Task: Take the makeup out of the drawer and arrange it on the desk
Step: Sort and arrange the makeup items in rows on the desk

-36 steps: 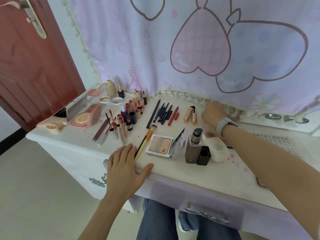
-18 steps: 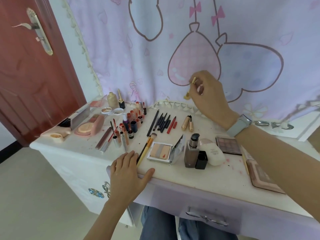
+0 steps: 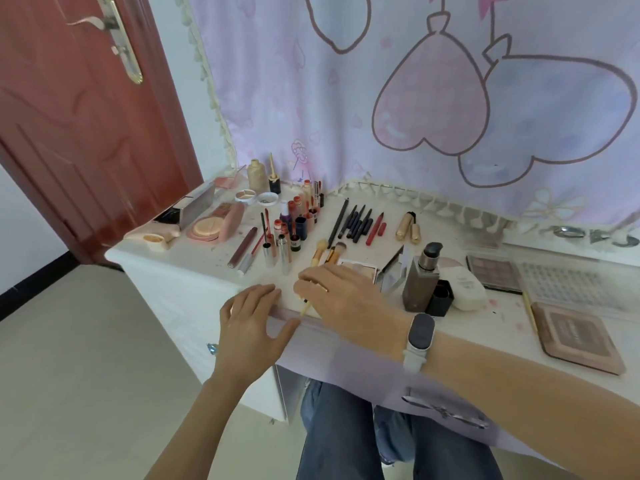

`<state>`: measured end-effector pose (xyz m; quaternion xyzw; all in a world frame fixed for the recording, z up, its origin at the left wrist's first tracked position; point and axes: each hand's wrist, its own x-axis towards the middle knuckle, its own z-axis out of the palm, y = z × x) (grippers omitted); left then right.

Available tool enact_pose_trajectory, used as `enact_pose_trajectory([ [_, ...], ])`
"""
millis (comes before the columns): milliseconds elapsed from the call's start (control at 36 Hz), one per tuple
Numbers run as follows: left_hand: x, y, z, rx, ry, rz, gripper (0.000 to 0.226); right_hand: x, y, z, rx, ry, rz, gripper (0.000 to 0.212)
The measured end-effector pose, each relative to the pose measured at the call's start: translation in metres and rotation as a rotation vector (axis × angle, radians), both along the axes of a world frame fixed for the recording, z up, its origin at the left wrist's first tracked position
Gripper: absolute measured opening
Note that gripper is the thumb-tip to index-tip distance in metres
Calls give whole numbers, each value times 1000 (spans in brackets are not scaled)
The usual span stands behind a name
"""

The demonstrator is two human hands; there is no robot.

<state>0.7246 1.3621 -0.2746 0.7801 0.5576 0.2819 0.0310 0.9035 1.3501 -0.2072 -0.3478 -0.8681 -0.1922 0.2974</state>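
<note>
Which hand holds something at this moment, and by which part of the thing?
The right hand pinches a makeup brush along its handle. The left hand holds nothing.

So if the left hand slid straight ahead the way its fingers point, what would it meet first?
Probably the silver-capped lip gloss tubes lying near the desk edge. The left hand rests flat on that edge, fingers pointing up and slightly right. Depth is unclear, so the yellow-handled makeup brushes could come first.

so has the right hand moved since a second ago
Yes. The right hand came from the desk's back edge toward the front edge, now over the makeup brushes beside the brown pump bottle.
</note>
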Motion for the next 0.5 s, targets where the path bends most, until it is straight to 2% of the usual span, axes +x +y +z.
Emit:
enact_pose_trajectory([
  [111,-7,3,-1,-13,19,-14,67,-8,10,-21,-46,-48,-9,12],
  [222,-8,6,-4,-16,3,-17,62,-14,23,-33,-99,-80,-73,27],
  [500,-9,5,-9,23,-25,-30,56,-16,24,-34,-238,-124,-191,30],
])
